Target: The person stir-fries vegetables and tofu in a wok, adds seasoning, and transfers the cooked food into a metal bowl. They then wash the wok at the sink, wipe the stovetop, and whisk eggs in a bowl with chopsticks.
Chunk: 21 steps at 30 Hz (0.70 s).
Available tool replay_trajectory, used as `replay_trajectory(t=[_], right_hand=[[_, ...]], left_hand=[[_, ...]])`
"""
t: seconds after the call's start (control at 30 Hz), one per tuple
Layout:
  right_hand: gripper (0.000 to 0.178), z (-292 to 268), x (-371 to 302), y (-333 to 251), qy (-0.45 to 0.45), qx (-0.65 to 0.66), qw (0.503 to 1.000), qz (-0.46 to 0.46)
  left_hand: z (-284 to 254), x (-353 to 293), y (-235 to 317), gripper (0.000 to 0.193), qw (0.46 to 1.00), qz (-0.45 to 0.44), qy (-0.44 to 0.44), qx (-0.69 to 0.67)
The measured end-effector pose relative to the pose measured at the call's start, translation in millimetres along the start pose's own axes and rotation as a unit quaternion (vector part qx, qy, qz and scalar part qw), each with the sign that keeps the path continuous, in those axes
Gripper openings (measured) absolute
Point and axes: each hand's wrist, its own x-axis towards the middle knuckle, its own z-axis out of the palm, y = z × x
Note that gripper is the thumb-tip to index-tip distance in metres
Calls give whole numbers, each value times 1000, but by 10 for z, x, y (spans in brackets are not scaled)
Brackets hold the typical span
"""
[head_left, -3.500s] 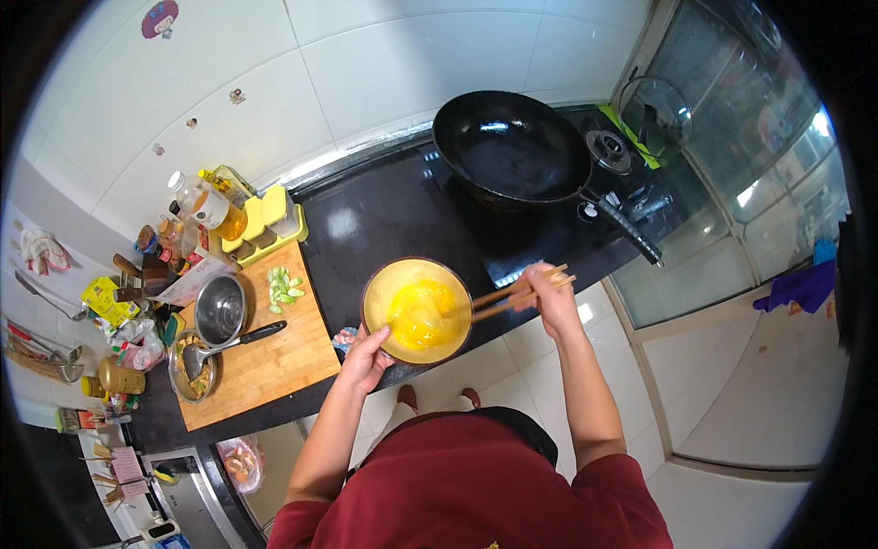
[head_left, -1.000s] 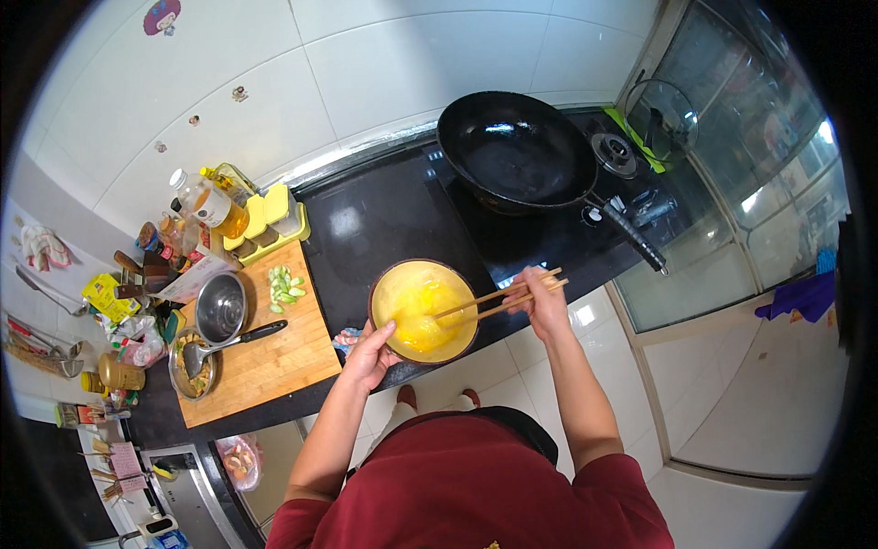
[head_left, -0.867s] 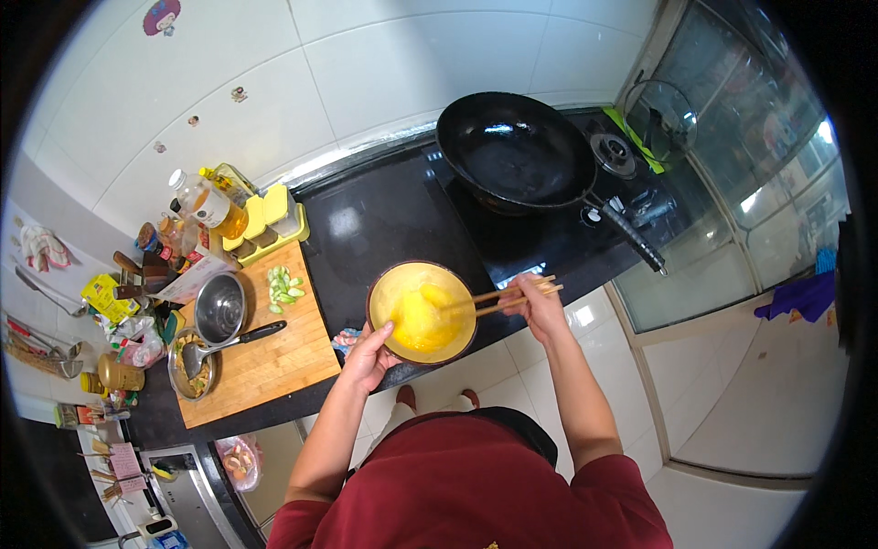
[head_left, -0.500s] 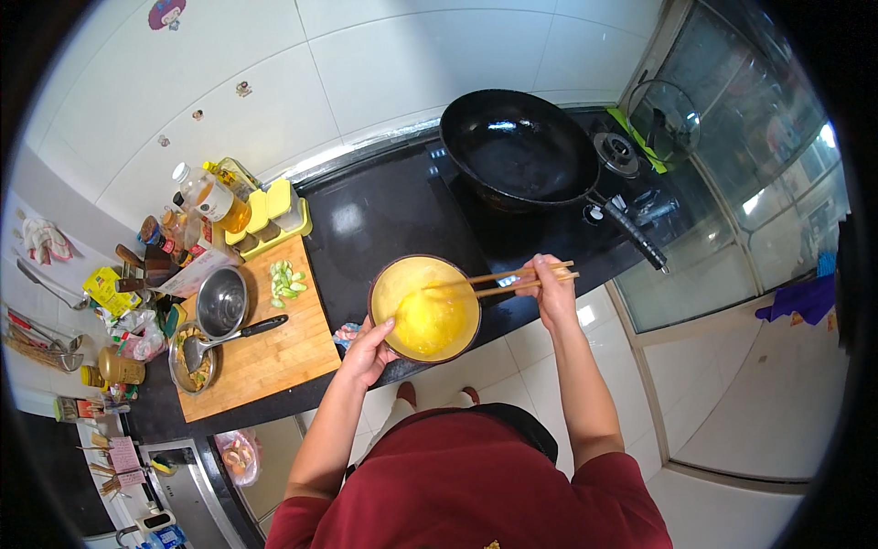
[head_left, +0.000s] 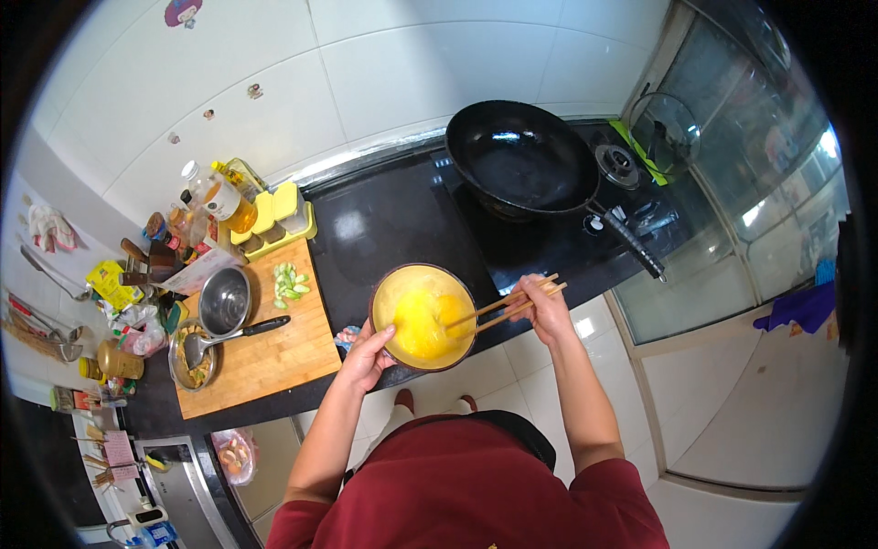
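Note:
My left hand (head_left: 366, 359) is closed on the left rim of a bowl (head_left: 388, 285), dark outside and yellowish inside, with the thumb over its edge. Beaten egg (head_left: 419, 326), bright yellow, lies in the bottom. My right hand (head_left: 541, 309) grips a pair of wooden chopsticks (head_left: 494, 309), whose tips dip into the egg from the right. The bowl is held near the counter's front edge; whether it touches the counter I cannot tell.
A black wok (head_left: 521, 165) sits on the stove at the right, its handle (head_left: 633, 243) pointing toward me. On the left, a cutting board (head_left: 265, 375) carries chopped green vegetable (head_left: 290, 283), a metal bowl (head_left: 225, 302) and a ladle (head_left: 240, 333). Yellow-lidded seasoning boxes (head_left: 274, 212) and bottles (head_left: 229, 205) stand behind.
The chopsticks' tips have moved down and stirred the egg, which has shifted in the bowl. My right hand has moved slightly left and down. My left hand still holds the bowl.

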Motion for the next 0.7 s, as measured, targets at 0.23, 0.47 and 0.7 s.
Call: replay_trajectory(t=[0.23, 0.47, 0.7], right_hand=[[25, -3, -52, 139, -18, 20, 1000, 8], [22, 36, -97, 118, 11, 77, 997, -29], [24, 44, -77, 147, 66, 34, 996, -55]], left_hand=[[-45, -16, -58, 49, 1000, 2, -2, -7], [-55, -57, -75, 61, 1000, -4, -5, -18], [-51, -89, -79, 61, 1000, 1, -8, -14]])
